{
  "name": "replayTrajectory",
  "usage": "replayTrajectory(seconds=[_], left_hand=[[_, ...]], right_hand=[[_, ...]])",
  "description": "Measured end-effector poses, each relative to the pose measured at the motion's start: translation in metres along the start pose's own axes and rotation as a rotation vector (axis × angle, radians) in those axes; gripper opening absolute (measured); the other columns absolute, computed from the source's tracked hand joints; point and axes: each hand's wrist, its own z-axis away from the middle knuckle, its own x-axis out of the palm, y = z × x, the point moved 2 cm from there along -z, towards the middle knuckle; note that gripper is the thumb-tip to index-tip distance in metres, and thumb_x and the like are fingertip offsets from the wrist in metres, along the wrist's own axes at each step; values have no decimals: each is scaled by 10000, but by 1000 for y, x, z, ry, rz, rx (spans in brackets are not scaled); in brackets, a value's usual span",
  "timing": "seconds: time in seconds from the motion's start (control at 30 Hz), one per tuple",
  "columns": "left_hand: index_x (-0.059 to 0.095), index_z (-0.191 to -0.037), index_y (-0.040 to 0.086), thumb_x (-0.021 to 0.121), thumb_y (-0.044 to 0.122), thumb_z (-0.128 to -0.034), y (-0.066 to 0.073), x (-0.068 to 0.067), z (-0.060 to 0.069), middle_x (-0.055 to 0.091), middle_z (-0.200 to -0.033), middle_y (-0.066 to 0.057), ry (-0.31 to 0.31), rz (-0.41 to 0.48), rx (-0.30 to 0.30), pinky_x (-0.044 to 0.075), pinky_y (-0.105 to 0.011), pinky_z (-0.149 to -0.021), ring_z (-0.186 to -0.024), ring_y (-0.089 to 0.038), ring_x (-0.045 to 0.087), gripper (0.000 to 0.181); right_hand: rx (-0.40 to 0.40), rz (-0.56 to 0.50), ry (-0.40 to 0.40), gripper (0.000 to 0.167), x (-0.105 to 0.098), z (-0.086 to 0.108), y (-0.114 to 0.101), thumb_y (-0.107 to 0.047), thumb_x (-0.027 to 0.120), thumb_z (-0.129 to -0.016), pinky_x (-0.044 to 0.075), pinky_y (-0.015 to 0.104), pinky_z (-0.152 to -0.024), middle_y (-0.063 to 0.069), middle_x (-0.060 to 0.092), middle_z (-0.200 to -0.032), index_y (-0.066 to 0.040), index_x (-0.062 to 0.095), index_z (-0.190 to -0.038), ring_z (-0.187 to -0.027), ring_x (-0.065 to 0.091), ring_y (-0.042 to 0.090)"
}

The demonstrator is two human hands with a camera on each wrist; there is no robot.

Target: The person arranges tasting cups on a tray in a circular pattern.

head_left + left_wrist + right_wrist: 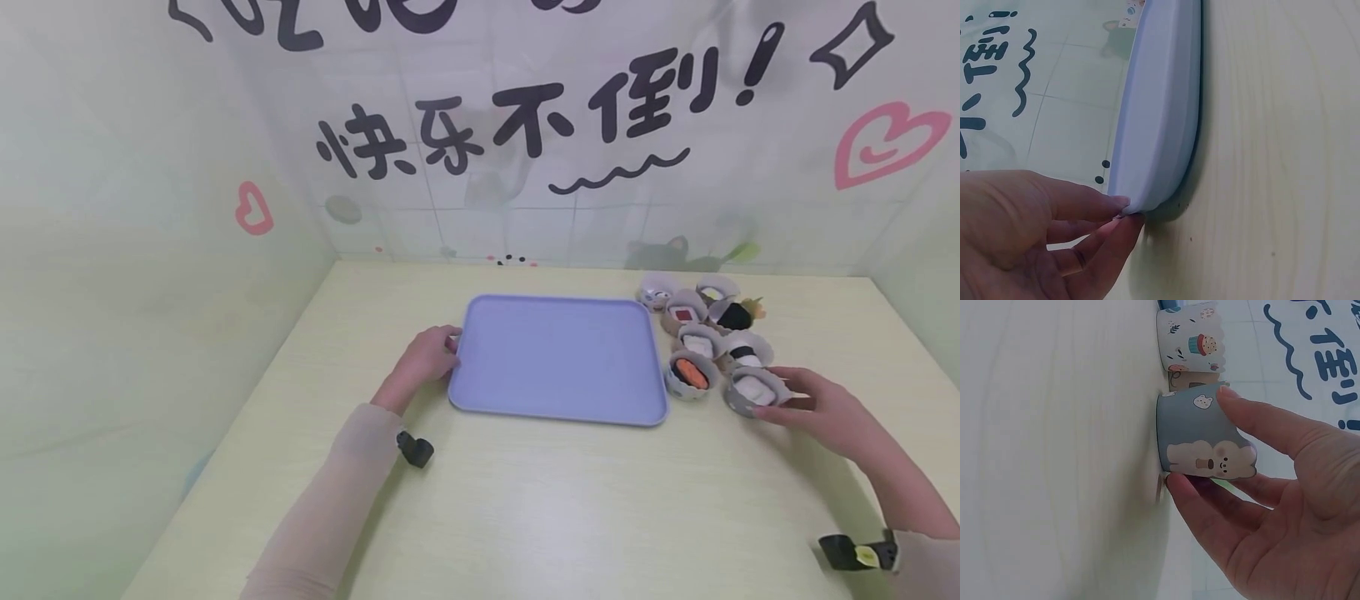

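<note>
A shallow lavender tray lies on the table. At its left edge my left hand pinches the rim; in the left wrist view the thumb and fingers of the left hand meet on the tray's near end. On the right, my right hand grips a grey-blue paper baking cup holding a whitish piece of toy sushi. Close up, that baking cup bears a white bear print, and the thumb and fingers of my right hand are on opposite sides of it.
Several more paper cups with sushi stand right of the tray, among them one with an orange-topped piece and one with a black-banded piece. A black piece is behind them. A printed wall sheet rises at the back.
</note>
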Motion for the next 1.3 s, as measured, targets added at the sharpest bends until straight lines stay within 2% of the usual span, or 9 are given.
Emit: replayTrajectory(seconds=[0.27, 0.73, 1.03, 1.27, 1.3], left_hand=[[445, -1472, 14, 628, 26, -899, 1, -1, 1, 648, -1223, -168, 3, 0, 6, 574, -309, -794, -937, -242, 668, 602], [465, -1462, 25, 633, 43, -896, 2, 0, -1, 659, -1215, -152, 20, -24, 24, 557, -322, -813, -961, -243, 651, 591], [464, -1463, 19, 631, 41, -897, 1, 0, -1, 661, -1217, -156, 19, -26, 15, 561, -321, -811, -964, -245, 654, 591], [464, -1466, 22, 636, 43, -898, 2, 0, 0, 657, -1230, -160, 17, -18, 7, 566, -339, -836, -979, -252, 656, 594], [464, -1466, 25, 637, 44, -897, 2, 0, 0, 658, -1234, -160, 17, -18, 3, 565, -343, -843, -983, -253, 657, 595]], right_hand=[[26, 11, 2, 738, -2, 0, -4, -243, 697, -926, 519, 183, -686, 454, 422, -1356, 183, 333, -1407, -1175, 521, 609], [18, 42, 60, 667, -3, 3, -3, -266, 695, -928, 471, 159, -662, 416, 488, -1312, 159, 416, -1360, -1051, 626, 509], [23, 31, 74, 671, 0, 3, 1, -285, 697, -927, 466, 158, -659, 418, 495, -1306, 153, 425, -1357, -1072, 603, 548], [14, 45, 107, 654, -5, 6, -1, -279, 719, -911, 484, 169, -636, 408, 529, -1270, 142, 456, -1337, -957, 681, 434], [12, 44, 112, 648, -5, 7, -2, -278, 722, -909, 488, 169, -636, 404, 536, -1265, 141, 464, -1331, -924, 703, 362]])
